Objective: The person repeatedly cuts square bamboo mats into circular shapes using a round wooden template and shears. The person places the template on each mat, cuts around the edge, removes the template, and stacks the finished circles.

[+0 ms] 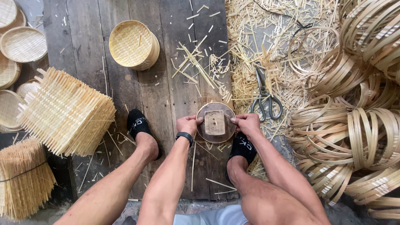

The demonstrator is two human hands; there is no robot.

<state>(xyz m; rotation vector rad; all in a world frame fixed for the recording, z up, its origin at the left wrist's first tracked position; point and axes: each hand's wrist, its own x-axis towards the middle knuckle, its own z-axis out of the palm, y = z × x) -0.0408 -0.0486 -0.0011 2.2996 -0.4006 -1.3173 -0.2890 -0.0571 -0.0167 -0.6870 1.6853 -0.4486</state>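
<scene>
Round wooden disc [216, 123] between both hands

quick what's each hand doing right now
left hand: closed on the left edge of the round wooden disc
right hand: closed on its right edge

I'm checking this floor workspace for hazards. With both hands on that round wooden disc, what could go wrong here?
The scissors lie close beside the right hand, so a careless reach might catch them. Bamboo offcuts scattered around the disc and the socked feet could cause splinters. The left hand grips only the disc's edge, so it might slip.
</scene>
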